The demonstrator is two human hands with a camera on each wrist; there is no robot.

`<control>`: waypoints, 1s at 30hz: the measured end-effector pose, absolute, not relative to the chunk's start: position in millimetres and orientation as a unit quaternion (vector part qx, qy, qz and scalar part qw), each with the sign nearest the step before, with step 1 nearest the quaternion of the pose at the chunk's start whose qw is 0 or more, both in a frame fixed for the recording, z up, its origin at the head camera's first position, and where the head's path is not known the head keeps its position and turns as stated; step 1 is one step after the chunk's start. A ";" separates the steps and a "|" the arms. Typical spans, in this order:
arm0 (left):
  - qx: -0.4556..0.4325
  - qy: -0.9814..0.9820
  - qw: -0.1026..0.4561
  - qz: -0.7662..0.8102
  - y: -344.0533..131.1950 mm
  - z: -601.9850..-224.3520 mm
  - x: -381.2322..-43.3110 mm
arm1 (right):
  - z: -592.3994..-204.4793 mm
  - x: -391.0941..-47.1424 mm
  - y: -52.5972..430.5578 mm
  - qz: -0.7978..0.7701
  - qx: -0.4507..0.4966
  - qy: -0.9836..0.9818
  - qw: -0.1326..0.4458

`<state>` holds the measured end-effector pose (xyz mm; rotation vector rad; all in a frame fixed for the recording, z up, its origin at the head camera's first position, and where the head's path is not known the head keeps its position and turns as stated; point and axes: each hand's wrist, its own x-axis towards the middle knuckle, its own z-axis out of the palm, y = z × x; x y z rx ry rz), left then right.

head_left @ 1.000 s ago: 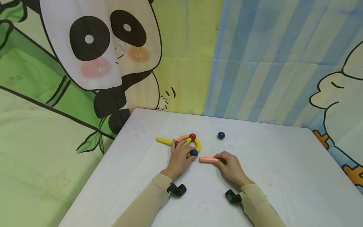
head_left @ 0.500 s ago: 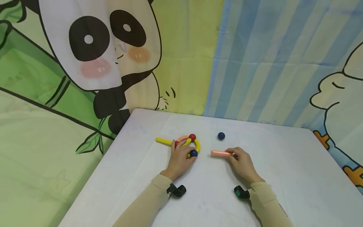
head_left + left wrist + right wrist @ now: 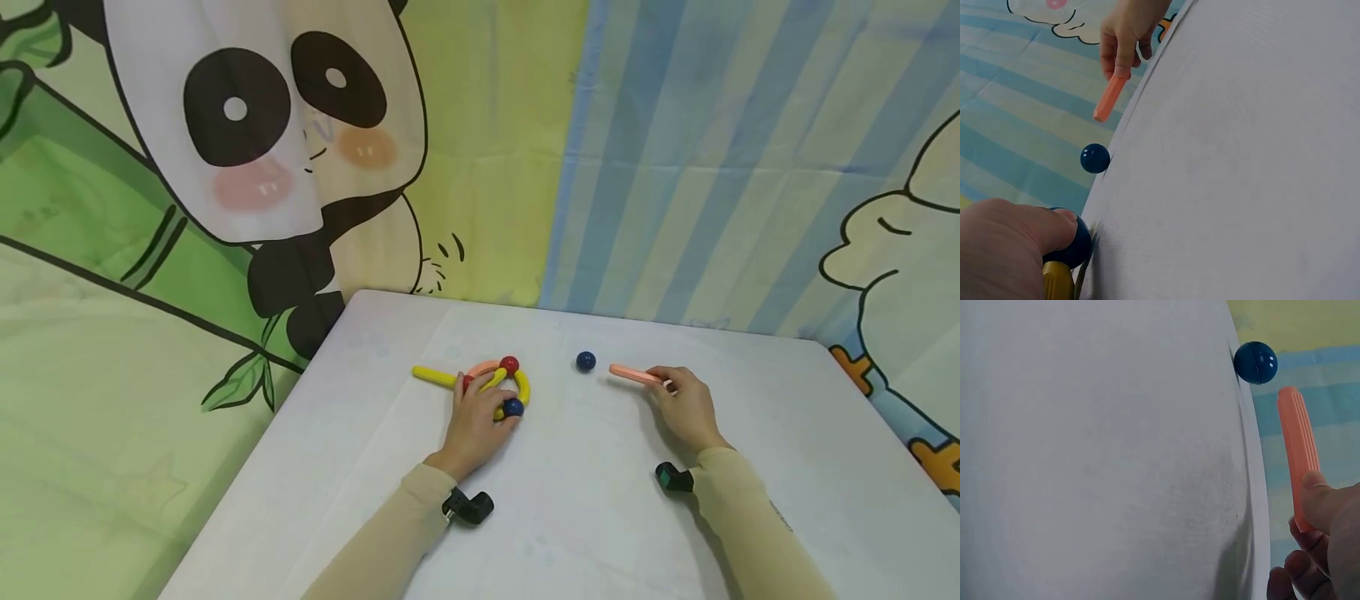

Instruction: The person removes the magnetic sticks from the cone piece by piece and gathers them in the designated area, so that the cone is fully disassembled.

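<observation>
The orange rod (image 3: 632,374) points toward a loose blue ball (image 3: 586,361), nearer the surface's (image 3: 585,517) far edge. The right hand (image 3: 686,408) has its grip closed on the rod's rear end, usefully leaving the tip free; the left hand (image 3: 477,421), pinching a second blue ball (image 3: 513,407), should hold steady.

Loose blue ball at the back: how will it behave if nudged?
The loose blue ball will probably roll readily: it's round, with only the table touching it. Likely slick to pinch, given its glossy highlights. Probably stiff, as its outline shows no dents.
</observation>
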<state>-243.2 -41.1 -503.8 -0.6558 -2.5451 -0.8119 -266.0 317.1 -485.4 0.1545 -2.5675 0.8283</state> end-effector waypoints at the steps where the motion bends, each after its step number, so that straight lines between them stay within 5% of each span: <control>1: -0.234 -0.908 0.195 -0.288 -41.2 -504.1 -243.2 | -486.0 -268.4 319.6 0.297 0.052 -0.929 0.213; 21: -0.233 -0.911 0.188 -0.283 -42.9 -502.7 -243.2 | -483.1 -293.5 338.4 0.287 0.007 -0.953 0.092; 30: -0.237 -0.910 0.193 -0.281 -42.0 -504.2 -242.4 | -482.6 -296.4 340.9 0.276 0.015 -0.958 0.080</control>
